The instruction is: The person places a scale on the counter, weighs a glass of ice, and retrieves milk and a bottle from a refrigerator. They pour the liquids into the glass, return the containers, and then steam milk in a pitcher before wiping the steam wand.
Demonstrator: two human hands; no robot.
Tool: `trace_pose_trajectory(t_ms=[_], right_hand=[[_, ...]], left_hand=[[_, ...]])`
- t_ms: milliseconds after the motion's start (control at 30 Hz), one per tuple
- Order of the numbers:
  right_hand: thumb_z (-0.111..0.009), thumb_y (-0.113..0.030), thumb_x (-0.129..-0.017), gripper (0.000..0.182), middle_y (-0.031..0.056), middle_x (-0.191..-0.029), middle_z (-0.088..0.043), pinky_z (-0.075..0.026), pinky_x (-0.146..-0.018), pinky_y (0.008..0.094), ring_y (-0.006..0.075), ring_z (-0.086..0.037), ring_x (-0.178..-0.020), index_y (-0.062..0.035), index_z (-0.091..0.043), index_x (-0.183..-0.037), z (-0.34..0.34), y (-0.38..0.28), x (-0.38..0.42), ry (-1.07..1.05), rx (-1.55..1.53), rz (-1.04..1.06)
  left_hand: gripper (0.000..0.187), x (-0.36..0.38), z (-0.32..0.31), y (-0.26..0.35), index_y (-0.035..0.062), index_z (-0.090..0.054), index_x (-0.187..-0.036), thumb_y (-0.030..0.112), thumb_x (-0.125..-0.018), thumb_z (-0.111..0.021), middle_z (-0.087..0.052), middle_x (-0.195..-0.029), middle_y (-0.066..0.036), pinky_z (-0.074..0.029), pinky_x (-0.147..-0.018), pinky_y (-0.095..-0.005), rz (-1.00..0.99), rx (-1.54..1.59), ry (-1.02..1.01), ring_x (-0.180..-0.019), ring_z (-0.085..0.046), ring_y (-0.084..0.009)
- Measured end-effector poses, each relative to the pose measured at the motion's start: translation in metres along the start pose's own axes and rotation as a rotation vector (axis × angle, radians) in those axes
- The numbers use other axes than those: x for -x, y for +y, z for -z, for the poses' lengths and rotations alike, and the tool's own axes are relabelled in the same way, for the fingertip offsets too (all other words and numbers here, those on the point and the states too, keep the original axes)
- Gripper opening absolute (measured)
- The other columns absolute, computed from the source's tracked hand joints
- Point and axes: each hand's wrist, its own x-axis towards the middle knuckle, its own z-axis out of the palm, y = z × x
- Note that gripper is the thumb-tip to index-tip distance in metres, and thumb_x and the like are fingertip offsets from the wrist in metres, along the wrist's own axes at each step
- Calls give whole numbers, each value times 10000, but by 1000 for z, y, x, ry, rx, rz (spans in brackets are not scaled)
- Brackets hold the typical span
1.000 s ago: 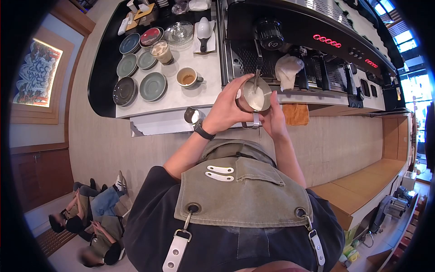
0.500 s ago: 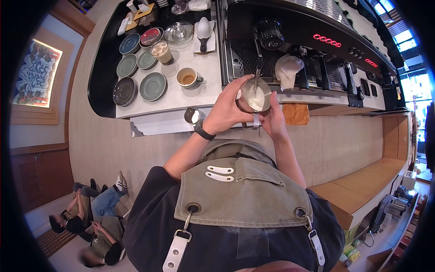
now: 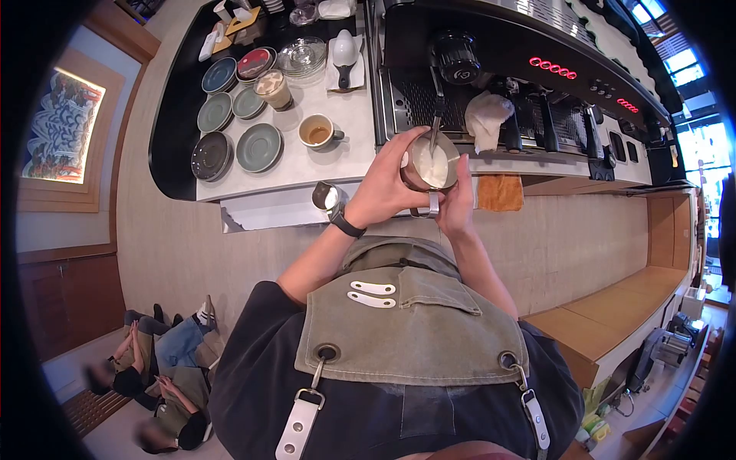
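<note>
A steel pitcher (image 3: 420,170) with white milk in it is between my two hands, below the steam wand (image 3: 437,115), whose tip dips into the pitcher. My left hand (image 3: 381,184), with a dark watch on its wrist, wraps round the pitcher's left side. Against the right side, near the handle, lies my right hand (image 3: 458,201). To the left on the counter stands a cup (image 3: 316,132) with brown coffee in it. A smaller steel pitcher (image 3: 323,196) sits lower down, beside my left wrist.
Several saucers (image 3: 259,147) and a glass (image 3: 274,90) with a layered drink stand on the left counter. The espresso machine (image 3: 506,54) fills the upper right, with a white cloth (image 3: 488,119) on it. An orange cloth (image 3: 500,192) hangs below. Two people sit at lower left.
The milk's surface in the pitcher looks slightly different. My hands and the pitcher have hardly moved.
</note>
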Motion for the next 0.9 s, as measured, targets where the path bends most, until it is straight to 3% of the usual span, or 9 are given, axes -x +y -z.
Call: trace_pose_trajectory(t_ms=[67, 267, 567, 900], right_hand=[[-345, -580, -1098, 655, 28, -1428, -582, -456, -1047, 292, 141, -553, -1303, -77, -466, -1500, 1, 2, 0, -6, 3, 5], [-360, -590, -1091, 646, -2, -1408, -592, -471, -973, 231, 110, -564, -1271, -99, -480, -1493, 10, 9, -3, -15, -21, -20], [-339, -515, -1116, 597, 69, -1435, -585, -410, -1140, 378, 199, -558, -1330, -63, -479, -1480, 7, 12, -3, 20, -81, 21], [-325, -525, -1115, 619, 81, -1435, -586, -430, -1124, 376, 203, -568, -1319, -50, -479, -1480, 4, 9, -2, 8, -42, 30]], left_hand=[[1019, 0, -2, -2, 42, -465, -1480, 285, -611, -938, -581, -1346, -190, -425, -1108, -430, -18, 12, 38, -1265, -562, -360], [1019, 0, -2, -1, 44, -468, -1478, 285, -608, -941, -585, -1330, -188, -434, -1093, -433, -30, 16, 43, -1246, -574, -361], [1018, 1, -2, 2, 44, -475, -1472, 282, -599, -942, -596, -1315, -177, -440, -1086, -432, -55, -21, 53, -1235, -583, -356], [1007, 2, -2, 1, 42, -478, -1470, 270, -600, -933, -599, -1310, -179, -450, -1076, -425, -27, 14, 42, -1222, -594, -352]])
